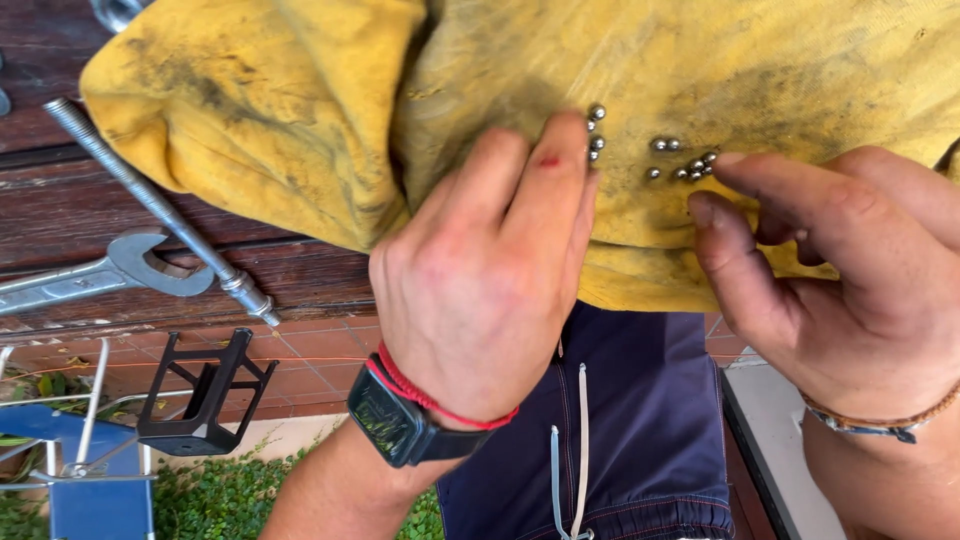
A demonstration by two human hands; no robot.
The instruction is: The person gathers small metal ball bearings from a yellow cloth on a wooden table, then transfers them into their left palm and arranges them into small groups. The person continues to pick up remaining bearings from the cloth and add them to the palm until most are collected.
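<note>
Steel balls [680,168] lie loose on the yellow rag [300,110]. The left hand [480,280] presses the rag flat, holding nothing; the right hand [850,290], fingers narrowed, empty, is best lowered gently so none are scattered.

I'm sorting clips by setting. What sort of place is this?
Probably an outdoor home repair spot, perhaps for a bicycle: a wrench on a wooden bench, small steel balls on a dirty yellow rag, and a black pedal above terracotta tiles.
</note>
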